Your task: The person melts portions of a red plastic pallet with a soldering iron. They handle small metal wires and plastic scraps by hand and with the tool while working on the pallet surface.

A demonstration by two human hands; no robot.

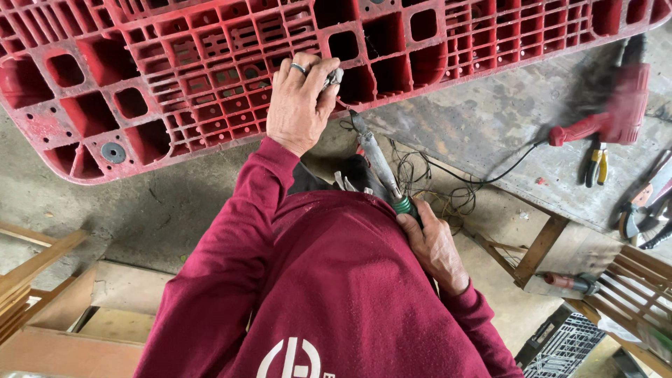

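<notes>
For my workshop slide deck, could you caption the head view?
Left hand pressed on a red plastic pallet while the right hand holds a green-handled tool.

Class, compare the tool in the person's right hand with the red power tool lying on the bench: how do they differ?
The green-handled tool is gripped by the right hand and slim; the red power tool lies untouched and is bulkier. The first has a long grey metal shaft, the second a red body. Both have cords.

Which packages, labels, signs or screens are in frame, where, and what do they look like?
No packages, signs or screens.
White printed emblem: on the maroon sweatshirt, bottom centre; rounded outline, partly cut off by the frame edge.
Left hand rests on the red plastic pallet; right hand grips a green-handled tool.
</notes>
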